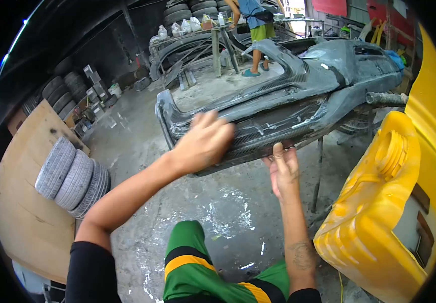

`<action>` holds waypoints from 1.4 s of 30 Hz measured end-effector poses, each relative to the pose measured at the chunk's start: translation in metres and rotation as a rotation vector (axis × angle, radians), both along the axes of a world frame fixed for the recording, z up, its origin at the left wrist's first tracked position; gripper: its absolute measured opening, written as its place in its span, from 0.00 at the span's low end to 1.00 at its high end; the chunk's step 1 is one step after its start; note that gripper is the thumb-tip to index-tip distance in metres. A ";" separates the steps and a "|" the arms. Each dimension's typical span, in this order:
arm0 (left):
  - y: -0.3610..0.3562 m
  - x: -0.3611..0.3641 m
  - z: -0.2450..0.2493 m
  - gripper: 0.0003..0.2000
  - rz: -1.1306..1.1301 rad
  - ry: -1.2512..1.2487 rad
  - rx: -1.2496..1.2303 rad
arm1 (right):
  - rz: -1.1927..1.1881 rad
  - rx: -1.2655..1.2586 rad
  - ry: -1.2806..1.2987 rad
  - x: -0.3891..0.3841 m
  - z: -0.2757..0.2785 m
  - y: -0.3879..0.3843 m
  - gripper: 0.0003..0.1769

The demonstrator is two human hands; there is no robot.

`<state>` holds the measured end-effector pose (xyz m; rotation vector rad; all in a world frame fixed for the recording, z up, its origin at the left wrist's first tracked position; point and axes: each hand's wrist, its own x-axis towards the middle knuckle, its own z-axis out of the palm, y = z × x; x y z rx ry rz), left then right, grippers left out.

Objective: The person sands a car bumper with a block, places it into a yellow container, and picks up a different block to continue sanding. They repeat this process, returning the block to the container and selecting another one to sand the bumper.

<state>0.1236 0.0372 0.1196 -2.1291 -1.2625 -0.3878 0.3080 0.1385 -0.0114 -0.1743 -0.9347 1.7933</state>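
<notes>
A large dark grey car body panel (278, 118) with carbon-weave patches and pale smears lies raised off the floor in front of me. Over its near left part is my left hand (205, 141), its fingers curled and slightly blurred; whatever they may hold is hidden. My right hand (282, 169) grips the panel's near lower edge, thumb on the outer face and fingers partly hidden beneath.
A yellow moulded part (379, 212) stands close on the right. Stacked tyres (74, 177) and a wooden board (31, 202) are at the left. Behind the panel, another person (259, 30) stands by a bench holding bottles (185, 26). A stand leg (319, 174) supports the panel.
</notes>
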 end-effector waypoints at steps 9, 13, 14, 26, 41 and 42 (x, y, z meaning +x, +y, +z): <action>0.008 0.028 0.002 0.09 0.133 0.063 0.090 | 0.044 -0.015 0.032 -0.002 0.002 0.002 0.29; 0.056 0.061 0.011 0.10 0.019 0.077 0.105 | 0.038 -0.007 0.019 -0.009 -0.005 0.004 0.25; 0.078 0.083 0.019 0.09 -0.015 0.125 0.116 | 0.025 0.000 0.024 -0.009 -0.004 0.003 0.25; 0.104 0.112 0.024 0.09 -0.166 0.153 0.112 | 0.022 -0.007 0.002 -0.003 -0.008 0.002 0.33; 0.138 0.128 0.038 0.11 -0.270 0.235 0.031 | 0.075 0.005 0.025 0.000 -0.008 0.005 0.31; 0.127 0.125 0.034 0.11 -0.266 0.216 0.034 | 0.079 0.005 0.006 0.003 -0.012 0.005 0.31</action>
